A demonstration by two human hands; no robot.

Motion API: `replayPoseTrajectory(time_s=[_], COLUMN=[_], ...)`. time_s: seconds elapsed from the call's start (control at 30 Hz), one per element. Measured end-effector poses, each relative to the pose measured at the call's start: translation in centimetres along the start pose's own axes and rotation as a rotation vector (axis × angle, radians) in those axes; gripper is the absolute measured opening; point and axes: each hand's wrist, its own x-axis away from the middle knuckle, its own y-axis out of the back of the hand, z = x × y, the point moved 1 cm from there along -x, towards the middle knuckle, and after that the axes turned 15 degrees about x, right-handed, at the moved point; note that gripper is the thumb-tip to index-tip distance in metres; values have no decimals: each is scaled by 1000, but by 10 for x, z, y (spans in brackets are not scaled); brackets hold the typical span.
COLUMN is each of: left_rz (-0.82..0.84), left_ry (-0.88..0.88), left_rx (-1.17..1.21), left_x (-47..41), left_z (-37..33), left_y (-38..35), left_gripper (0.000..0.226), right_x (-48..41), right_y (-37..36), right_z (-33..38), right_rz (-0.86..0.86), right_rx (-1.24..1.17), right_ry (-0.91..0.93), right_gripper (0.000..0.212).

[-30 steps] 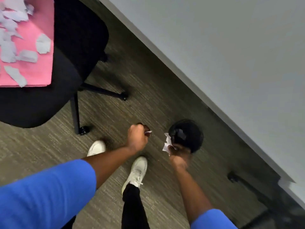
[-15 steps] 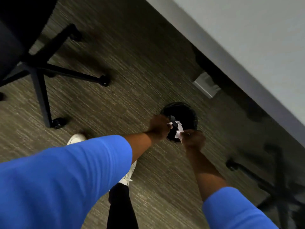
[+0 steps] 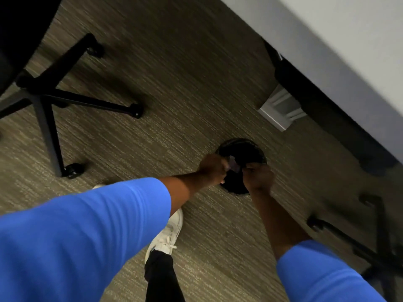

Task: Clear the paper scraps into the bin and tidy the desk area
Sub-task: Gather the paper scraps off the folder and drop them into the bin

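Now both my fists hover over the round black waste bin (image 3: 250,149) on the striped grey-brown carpet (image 3: 174,83). My left hand (image 3: 214,170) is curled tight, a sliver of pale torn paper scrap (image 3: 233,165) just showing beside its knuckles above the bin's mouth. My right hand (image 3: 259,177) is bunched too, but whether it holds anything I cannot tell. Paper this thin should weigh almost nothing, crumple easily and drift, so I judge a fingertip pinch, released low over the opening, is best.
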Motion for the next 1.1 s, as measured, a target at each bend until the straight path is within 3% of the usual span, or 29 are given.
replayPoseTrajectory(time_s=[0.2,0.33,0.5,0.57,0.67,0.8,0.9,1.0,1.1], left_rz=[-152,-250,-372,-429,-535,-684,-896,-1188,-1405], left_ry=[-49,-28,-16,69,163,92,67,47,179], left_rx=[-166,-92,-71,-2,69,103,18,-119,-170], left_x=[38,67,118,142,180,226,256,283,308], left_z=[-11,-20,-20,-12,0,6,8,17,31], left_y=[37,72,118,138,171,226,273,328,385], left_gripper=[30,31,30,26,27,14,7,22,66], right_x=[41,71,114,129,149,168,181,197,217], right_y=[8,20,38,46,57,69,73,81,81], right_z=[44,92,160,185,222,267,302,348,398], right_rz=[22,10,23,31,100,207,363,270,176], right_rx=[56,-36,-83,-58,-64,-95,-80,-33,-19], right_ry=[111,155,339,401,482,568,566,727,864], right_gripper=[31,26,17,17,21,29,23,44,62])
